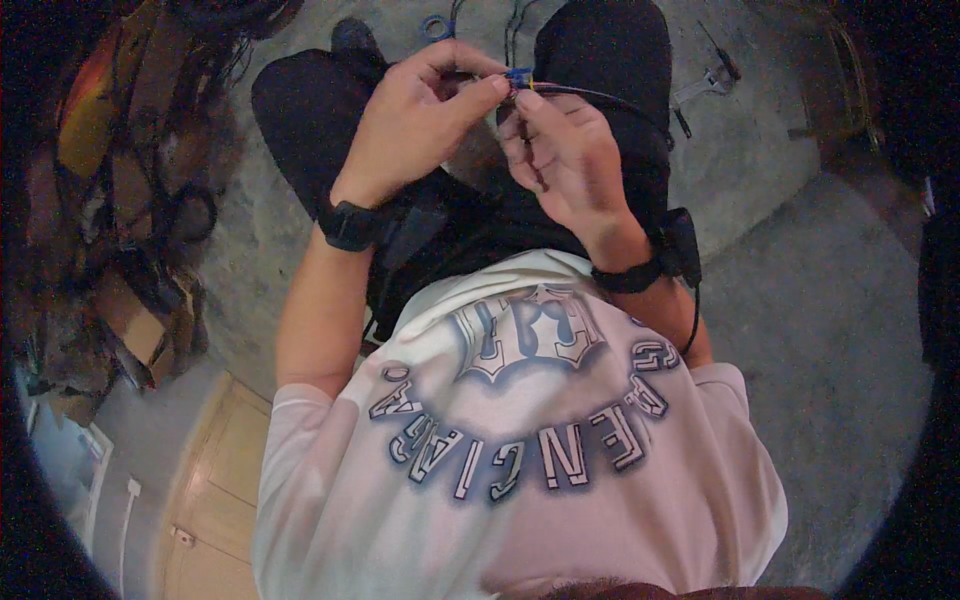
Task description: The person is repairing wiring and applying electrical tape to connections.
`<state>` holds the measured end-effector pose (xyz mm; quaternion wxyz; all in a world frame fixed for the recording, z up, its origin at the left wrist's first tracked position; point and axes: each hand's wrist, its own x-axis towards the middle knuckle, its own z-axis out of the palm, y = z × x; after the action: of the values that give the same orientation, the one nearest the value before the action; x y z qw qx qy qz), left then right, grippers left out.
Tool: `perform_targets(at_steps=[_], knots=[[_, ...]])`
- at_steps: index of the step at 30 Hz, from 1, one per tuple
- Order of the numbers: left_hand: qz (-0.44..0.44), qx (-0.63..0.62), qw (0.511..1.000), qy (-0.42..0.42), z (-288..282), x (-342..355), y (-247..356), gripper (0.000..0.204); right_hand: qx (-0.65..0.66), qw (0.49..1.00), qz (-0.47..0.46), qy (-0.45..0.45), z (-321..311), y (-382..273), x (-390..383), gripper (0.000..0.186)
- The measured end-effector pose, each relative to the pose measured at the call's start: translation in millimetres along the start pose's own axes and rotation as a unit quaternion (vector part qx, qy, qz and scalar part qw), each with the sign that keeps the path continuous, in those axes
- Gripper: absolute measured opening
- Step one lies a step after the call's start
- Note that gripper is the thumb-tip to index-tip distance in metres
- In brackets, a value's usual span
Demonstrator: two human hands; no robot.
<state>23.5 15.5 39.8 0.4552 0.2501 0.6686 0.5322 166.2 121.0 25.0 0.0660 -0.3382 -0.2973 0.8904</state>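
From my remote seat I have the left hand (415, 118) and right hand (572, 160) at upper centre, fingers clamped on a blue-and-yellow cable end (519, 77), apparently fine wiring work next needing a steady pinch, while beyond, upper right, a wrench (705, 87) lies on the floor (780, 170).

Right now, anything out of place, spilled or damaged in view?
The heap at picture left looks jumbled, cardboard lying at angles. A wrench lies loose on the floor, beyond the right knee. No spill visible. The blue part in the left hand and right hand is too small to judge for damage.
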Motion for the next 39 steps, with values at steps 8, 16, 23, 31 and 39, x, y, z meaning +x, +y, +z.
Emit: perform_targets(at_steps=[8,16,23,31,39], knots=[[-0.038,-0.01,0.999,0.037,-26.6,-31.1,-10.0,0.022,-0.027,0.999,-0.033,-0.007,23.4,42.6,-4.5,0.024],[-0.039,-0.034,0.999,0.015,-64.4,-52.7,-18.2,0.015,-0.24,0.962,-0.024,-0.129,39.7,47.5,-25.2,0.026],[-0.008,0.021,0.999,0.024,-69.9,-87.6,-21.5,0.011,-0.185,0.957,-0.224,0.02,-89.2,11.8,-30.3,0.03],[0.042,0.04,0.997,0.043,-74.3,-107.8,-10.1,0.015,-0.399,0.852,-0.033,0.338,-346.7,174.8,96.7,0.035],[-0.009,0.075,0.993,0.094,-71.9,-121.3,-13.2,0.013,-0.609,0.716,-0.021,0.341,-359.9,226.5,104.6,0.046]])
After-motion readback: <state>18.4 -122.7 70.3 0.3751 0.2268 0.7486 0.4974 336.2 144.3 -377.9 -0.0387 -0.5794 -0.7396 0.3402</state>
